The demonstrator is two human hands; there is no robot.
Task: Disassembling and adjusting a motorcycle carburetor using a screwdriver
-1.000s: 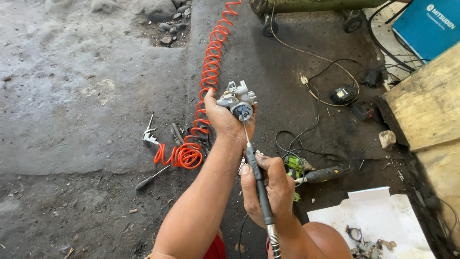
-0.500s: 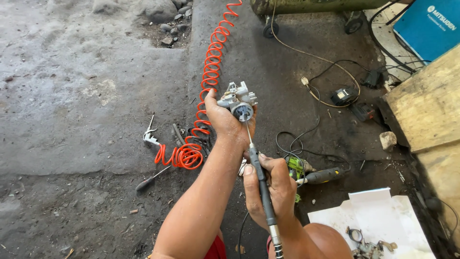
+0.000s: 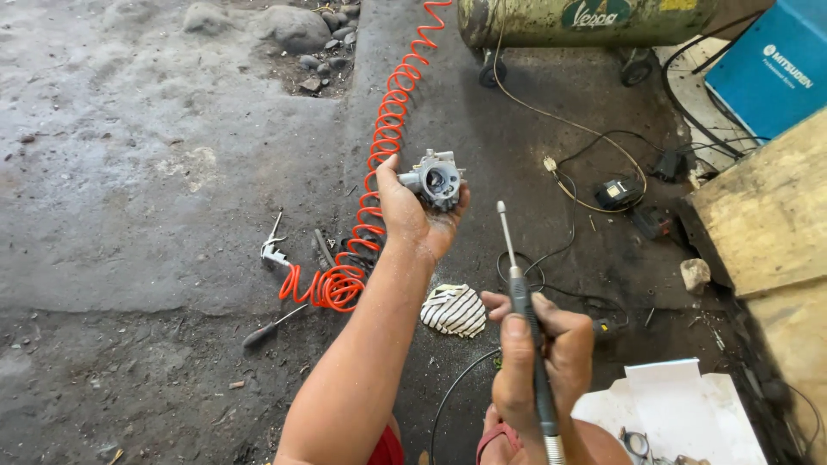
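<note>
My left hand (image 3: 413, 220) is raised over the dark concrete floor and grips a small grey metal carburettor (image 3: 435, 178), its round bore facing me. My right hand (image 3: 534, 362) sits lower and to the right, wrapped around a slim dark rotary-tool handpiece (image 3: 522, 310). The handpiece's thin metal shaft points up, and its tip stands clear to the right of the carburettor. A flexible metal shaft runs down from the handpiece out of view.
An orange coiled air hose (image 3: 379, 164) runs from a green tank (image 3: 586, 19) to a blow gun (image 3: 274, 250). A screwdriver (image 3: 271, 327), a striped rag (image 3: 455, 310), black cables (image 3: 568, 207), white paper with small parts (image 3: 680, 413), wooden boards (image 3: 767, 215) and a blue box (image 3: 767, 60) surround me.
My right hand has drawn the handpiece tip out of the carburettor's bore and to the right. The left hand has turned the carburettor slightly and still holds it up.
</note>
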